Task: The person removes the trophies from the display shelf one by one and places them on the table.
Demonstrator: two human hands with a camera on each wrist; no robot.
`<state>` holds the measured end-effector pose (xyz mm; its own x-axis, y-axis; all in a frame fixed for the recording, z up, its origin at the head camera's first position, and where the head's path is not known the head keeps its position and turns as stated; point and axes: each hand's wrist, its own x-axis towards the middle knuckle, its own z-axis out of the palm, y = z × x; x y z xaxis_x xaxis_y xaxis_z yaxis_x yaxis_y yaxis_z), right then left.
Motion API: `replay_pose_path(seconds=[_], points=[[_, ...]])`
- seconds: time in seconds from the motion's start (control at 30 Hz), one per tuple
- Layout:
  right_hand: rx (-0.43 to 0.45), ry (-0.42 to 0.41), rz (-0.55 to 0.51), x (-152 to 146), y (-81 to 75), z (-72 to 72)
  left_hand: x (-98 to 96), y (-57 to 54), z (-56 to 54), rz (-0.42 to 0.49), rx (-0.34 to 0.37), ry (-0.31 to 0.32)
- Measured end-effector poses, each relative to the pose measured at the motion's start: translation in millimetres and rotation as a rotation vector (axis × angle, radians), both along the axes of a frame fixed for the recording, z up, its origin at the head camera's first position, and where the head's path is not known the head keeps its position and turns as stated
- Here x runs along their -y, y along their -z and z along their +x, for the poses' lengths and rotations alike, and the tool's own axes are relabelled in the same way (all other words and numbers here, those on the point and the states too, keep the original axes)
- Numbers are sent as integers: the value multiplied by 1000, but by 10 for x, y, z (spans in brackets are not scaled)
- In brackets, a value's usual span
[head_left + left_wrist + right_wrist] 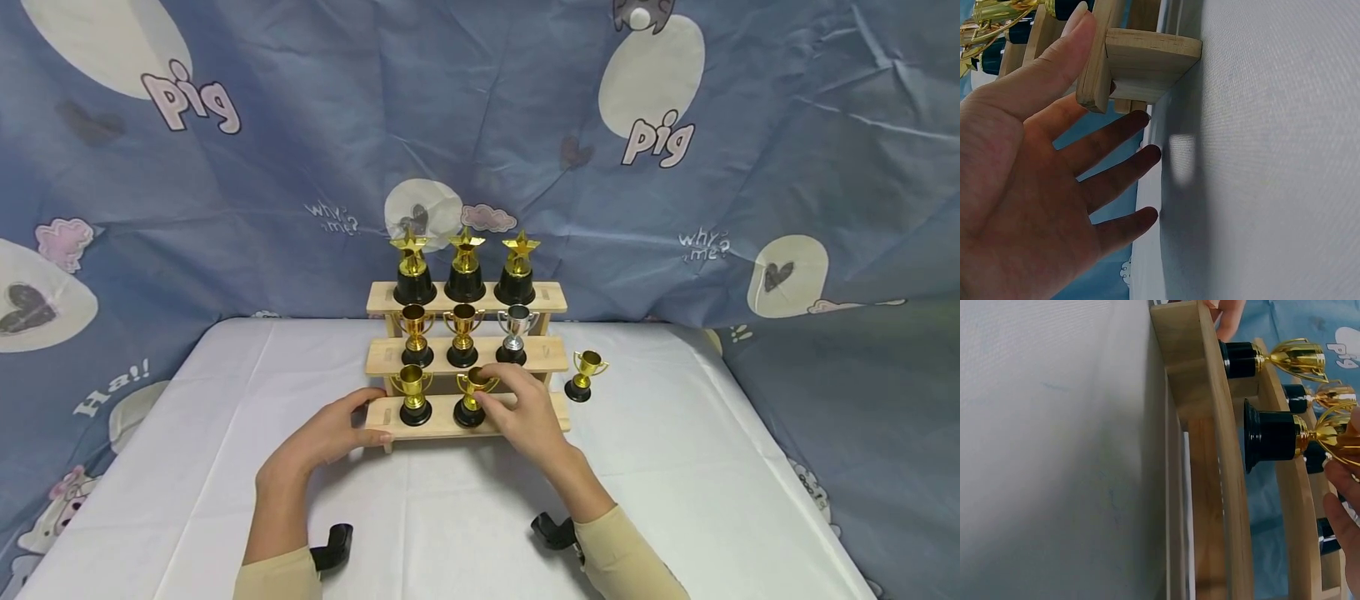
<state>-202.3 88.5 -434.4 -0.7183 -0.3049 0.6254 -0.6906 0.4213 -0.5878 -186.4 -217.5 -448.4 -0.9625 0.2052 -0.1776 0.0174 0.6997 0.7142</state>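
Observation:
A three-step wooden display stand (442,428) stands on the white table. My left hand (330,433) pinches the left end of its lowest step. In the left wrist view the thumb (1063,56) lies along the board and the other fingers spread out below. With thumb and fingers my right hand (525,415) pinches a gold trophy cup (470,408) by its upper part, upright at the lowest step. Its black base (1272,435) shows in the right wrist view; whether it touches the board I cannot tell. Left of it, another gold trophy cup (413,390) stands on that step.
Three star trophies (466,267) line the top step. On the middle step are two gold-coloured cups (462,327) and a silver cup (515,329). One more gold cup (586,375) stands on the table (675,467) right of the stand. A blue printed cloth (300,142) hangs behind.

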Motion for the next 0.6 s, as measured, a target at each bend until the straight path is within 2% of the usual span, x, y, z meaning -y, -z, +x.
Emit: replay_pose_path(seconds=[0.4, 0.6], points=[[15, 22, -32, -106, -47, -29, 12, -4, 1, 6, -7, 9], [9, 73, -48, -176, -73, -39, 13, 0, -6, 13, 15, -1]])
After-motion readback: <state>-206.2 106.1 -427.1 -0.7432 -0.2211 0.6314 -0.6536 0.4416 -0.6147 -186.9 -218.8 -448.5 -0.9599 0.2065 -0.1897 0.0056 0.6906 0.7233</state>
